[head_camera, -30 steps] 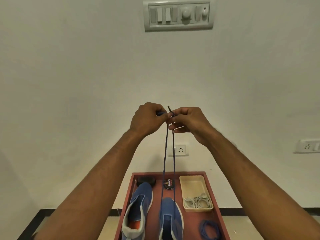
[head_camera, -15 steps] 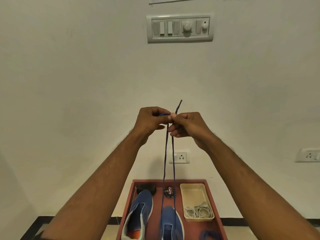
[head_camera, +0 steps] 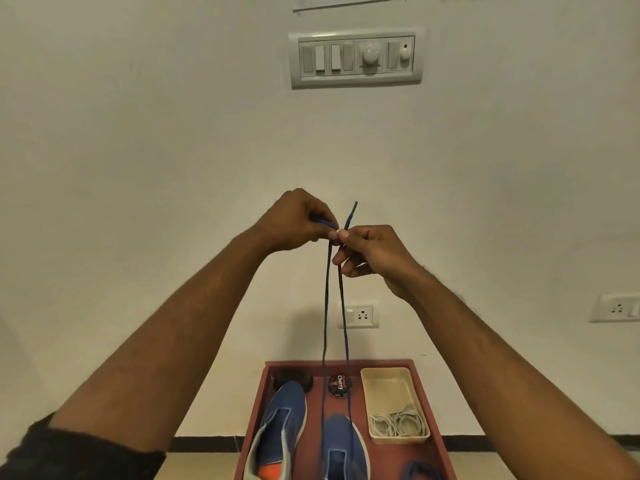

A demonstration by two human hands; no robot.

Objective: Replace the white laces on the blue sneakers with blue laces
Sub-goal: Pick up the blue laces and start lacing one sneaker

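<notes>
Overhead, both hands meet well above the red tray [head_camera: 258,407], each pinching one end of the blue lace [head_camera: 325,306]. The left hand [head_camera: 294,220] grips one tip bent sideways; the right hand [head_camera: 372,252] holds the other, its end poking upward. From there the two strands hang nearly vertical, side by side, down to the right-hand blue sneaker [head_camera: 343,448], straight below the hands. Both ends look about level, so the next lacing move probably goes downward, with neither hand clearly nearer.
</notes>
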